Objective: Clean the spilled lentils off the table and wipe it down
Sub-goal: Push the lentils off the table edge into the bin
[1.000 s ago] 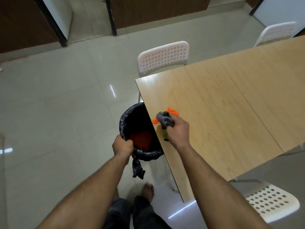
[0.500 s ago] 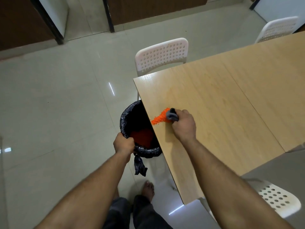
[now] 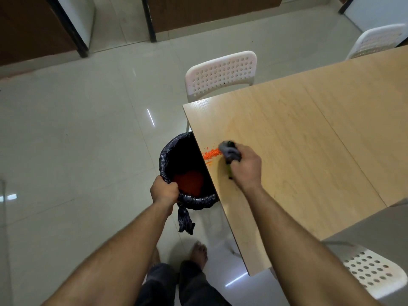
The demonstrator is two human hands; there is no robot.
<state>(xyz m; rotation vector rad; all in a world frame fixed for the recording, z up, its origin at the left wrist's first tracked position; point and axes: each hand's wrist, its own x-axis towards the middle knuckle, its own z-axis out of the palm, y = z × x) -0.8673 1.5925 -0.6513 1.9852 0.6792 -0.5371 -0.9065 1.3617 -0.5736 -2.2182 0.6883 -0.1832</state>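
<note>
Three white chairs [image 3: 220, 74] around table [image 3: 309, 133], bin [image 3: 187, 168] beside lentils [image 3: 210, 154]

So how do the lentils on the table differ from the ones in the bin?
The lentils on the table are a small, thin, scattered streak at the edge; the lentils in the bin form a bigger, dense, darker pile at the bottom. Both are orange.
</note>
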